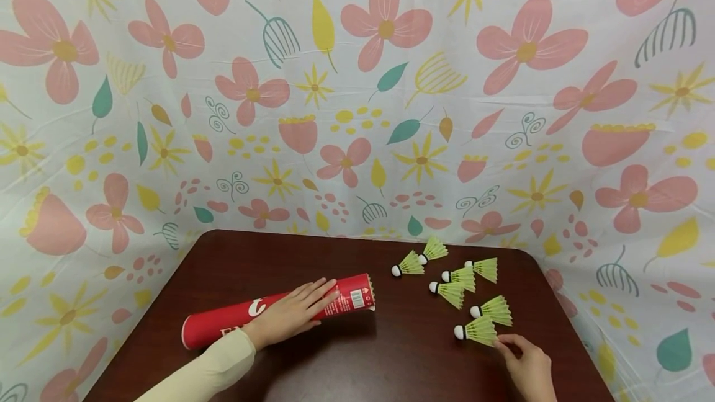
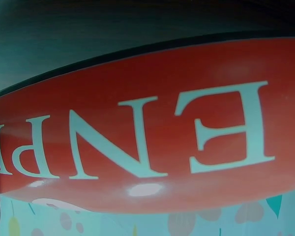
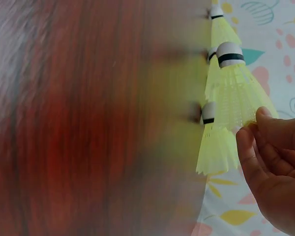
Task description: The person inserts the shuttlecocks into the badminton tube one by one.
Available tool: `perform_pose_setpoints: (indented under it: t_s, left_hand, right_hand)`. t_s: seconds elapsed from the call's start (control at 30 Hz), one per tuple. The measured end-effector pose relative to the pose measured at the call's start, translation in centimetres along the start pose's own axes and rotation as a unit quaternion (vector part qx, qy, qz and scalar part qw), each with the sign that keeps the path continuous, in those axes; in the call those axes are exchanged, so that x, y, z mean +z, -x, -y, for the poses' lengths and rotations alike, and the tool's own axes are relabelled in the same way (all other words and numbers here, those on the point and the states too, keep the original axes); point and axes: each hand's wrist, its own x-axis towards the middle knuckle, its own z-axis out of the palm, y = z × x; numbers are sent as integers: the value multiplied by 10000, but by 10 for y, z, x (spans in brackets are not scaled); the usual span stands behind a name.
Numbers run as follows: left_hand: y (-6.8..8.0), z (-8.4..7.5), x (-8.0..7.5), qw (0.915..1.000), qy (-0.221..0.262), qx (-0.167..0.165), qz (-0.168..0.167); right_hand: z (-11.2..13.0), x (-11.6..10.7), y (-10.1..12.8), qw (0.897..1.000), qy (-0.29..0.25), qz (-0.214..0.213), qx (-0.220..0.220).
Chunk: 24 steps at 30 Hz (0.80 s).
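Red tube [image 1: 234,318] lying on its side on the dark worktop [image 1: 391,361], left of middle, its right end angled slightly farther from the person. Left hand [image 1: 293,308] laid across it, fingers extended and flat on the red surface, pale sleeve [image 1: 215,361] at the wrist. Left wrist view: large pale letters on the tube, upside down. Right hand [image 1: 526,361] at the near right: thumb and fingertips pinch the skirt edge of a yellow shuttlecock [image 1: 479,330], white cork pointing left, dark band round it. Six other shuttlecocks [image 1: 449,293] lie loosely grouped beyond it, right of the tube and apart from it, corks roughly leftward; nearest one just beside the pinched one. Flower-printed cloth [image 1: 346,110] hangs behind the worktop.
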Motion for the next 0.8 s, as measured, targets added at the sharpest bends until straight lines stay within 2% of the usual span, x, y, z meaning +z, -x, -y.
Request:
perform_pose_setpoints:
  t_s: [0.3, 0.53, 0.67, 0.8]
  left_hand:
    - [2, 1, 2, 10000, -63, -7, 16]
    - [1, 1, 0, 9999, -108, 19, -13]
    - [-1, 0, 0, 9999, -90, 85, -37]
    - [-2, -1, -1, 9999, -84, 93, -52]
  right_hand:
    - [20, 9, -8, 9996, -276, 11, -82]
    - [41, 19, -17, 9967, -640, -249, -429]
    - [52, 23, -21, 9953, -862, -187, -398]
    - [61, 27, -25, 9936, -985, -117, -545]
